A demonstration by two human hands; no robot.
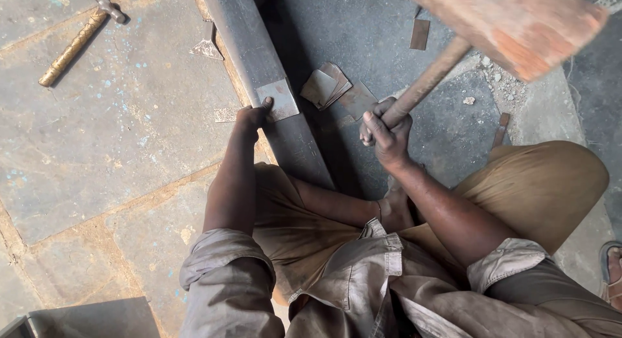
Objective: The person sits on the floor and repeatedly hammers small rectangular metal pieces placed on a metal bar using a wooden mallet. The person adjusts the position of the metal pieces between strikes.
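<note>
My left hand (251, 115) presses a small square metal plate (278, 100) flat against a long dark steel rail (256, 59) that runs across the floor. My right hand (385, 129) grips the wooden handle of a large mallet (518, 24), whose reddish block head is raised at the upper right, blurred. I sit on the ground with my knees bent, in tan trousers and a grey shirt.
A pile of similar metal plates (329, 85) lies just right of the rail, with single pieces (420, 33) beyond. A small hammer (76, 41) rests on the stone floor at the upper left. A metal box corner (84, 318) sits bottom left. A sandalled foot (611, 273) shows at right.
</note>
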